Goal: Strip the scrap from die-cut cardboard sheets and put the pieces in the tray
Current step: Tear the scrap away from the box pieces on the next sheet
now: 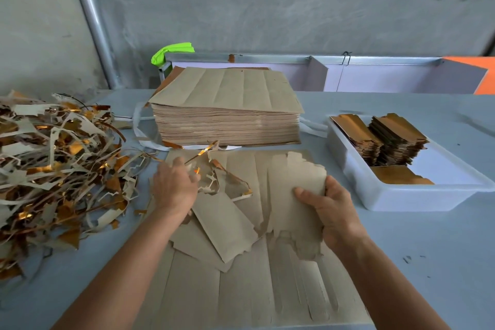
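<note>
A brown die-cut cardboard sheet (241,289) lies flat on the table in front of me. Loose cut pieces (225,225) lie fanned across its middle. My right hand (332,211) grips a small stack of cut pieces (294,174) by its right edge, thumb on top. My left hand (174,185) holds a thin, ragged scrap strip (214,185) with gold foil on one side, lifted off the sheet. A white plastic tray (417,198) at the right holds stacks of gold-faced pieces (396,139).
A tall stack of uncut brown sheets (227,115) stands behind the work sheet. A big heap of scrap strips (53,166) covers the table's left side. Behind are a grey wall, a metal rail with a green cloth (171,52), and white panels.
</note>
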`<state>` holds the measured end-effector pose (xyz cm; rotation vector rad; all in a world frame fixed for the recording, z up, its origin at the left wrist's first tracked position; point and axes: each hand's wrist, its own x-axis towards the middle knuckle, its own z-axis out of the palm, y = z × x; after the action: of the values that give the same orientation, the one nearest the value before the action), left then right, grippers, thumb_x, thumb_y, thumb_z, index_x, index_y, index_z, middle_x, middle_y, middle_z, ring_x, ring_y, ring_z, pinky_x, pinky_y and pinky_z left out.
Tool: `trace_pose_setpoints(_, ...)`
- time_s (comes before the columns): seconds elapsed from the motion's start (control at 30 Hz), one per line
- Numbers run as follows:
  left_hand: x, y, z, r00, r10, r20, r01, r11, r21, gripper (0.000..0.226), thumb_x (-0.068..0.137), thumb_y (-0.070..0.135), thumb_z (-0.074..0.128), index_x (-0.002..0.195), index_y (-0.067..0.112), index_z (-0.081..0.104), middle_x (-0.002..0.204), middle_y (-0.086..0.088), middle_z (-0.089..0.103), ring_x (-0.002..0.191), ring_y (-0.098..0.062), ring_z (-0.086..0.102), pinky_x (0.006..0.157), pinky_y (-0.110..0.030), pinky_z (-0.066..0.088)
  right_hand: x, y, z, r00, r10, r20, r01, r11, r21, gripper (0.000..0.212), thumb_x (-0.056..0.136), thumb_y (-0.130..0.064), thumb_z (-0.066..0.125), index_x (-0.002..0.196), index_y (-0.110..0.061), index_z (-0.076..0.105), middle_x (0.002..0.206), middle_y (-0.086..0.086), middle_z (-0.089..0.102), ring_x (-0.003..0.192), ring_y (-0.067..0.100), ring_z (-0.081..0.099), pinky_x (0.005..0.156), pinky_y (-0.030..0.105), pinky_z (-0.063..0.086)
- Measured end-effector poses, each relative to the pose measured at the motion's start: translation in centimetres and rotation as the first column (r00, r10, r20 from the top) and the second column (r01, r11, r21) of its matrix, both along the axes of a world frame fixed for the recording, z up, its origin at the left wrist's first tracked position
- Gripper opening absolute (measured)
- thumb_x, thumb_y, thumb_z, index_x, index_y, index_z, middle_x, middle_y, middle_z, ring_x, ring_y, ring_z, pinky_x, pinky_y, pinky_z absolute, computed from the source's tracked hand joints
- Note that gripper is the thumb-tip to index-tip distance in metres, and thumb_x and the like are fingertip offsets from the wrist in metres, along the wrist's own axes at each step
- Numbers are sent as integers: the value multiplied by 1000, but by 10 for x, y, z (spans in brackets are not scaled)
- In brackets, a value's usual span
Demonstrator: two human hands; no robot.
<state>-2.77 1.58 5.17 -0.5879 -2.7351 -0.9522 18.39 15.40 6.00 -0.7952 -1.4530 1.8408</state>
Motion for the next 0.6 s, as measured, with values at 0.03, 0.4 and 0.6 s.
trace_pose_setpoints(0.03, 1, -5, 0, 999, 33, 30, -30, 997, -73, 33, 90, 32, 60, 108, 5, 54, 107, -17, 54, 104, -37, 53, 79, -41, 43, 1, 3, 1, 1000, -15, -1, 15, 1000, -15, 27, 78, 0, 70, 100, -14, 61, 78, -1, 72, 67, 13, 69, 51, 27, 54)
trace_pose_setpoints(0.4, 42, 0, -34, 958, -89, 272, 192, 905, -380, 105, 62, 64, 74, 142, 16, 25, 147, -12, 29, 137, -31, 26, 104, -42, 32, -7, 5, -12, 999, -18, 33, 23, 985, -169, 22, 77, -1, 72, 93, -14, 65, 74, 0, 74, 72, 20, 68, 64, 34, 55)
trace_pose_setpoints(0.6, 26, 5, -32, 995, -70, 70, 79, 988, -135, 57, 73, 21, 74, 126, 19, 52, 123, -8, 60, 115, -27, 54, 99, -40, 40, 3, 9, -8, 997, -39, 69, 46, 992, -117, 44, 79, -2, 70, 117, -15, 54, 103, 10, 67, 83, 25, 66, 58, 33, 53)
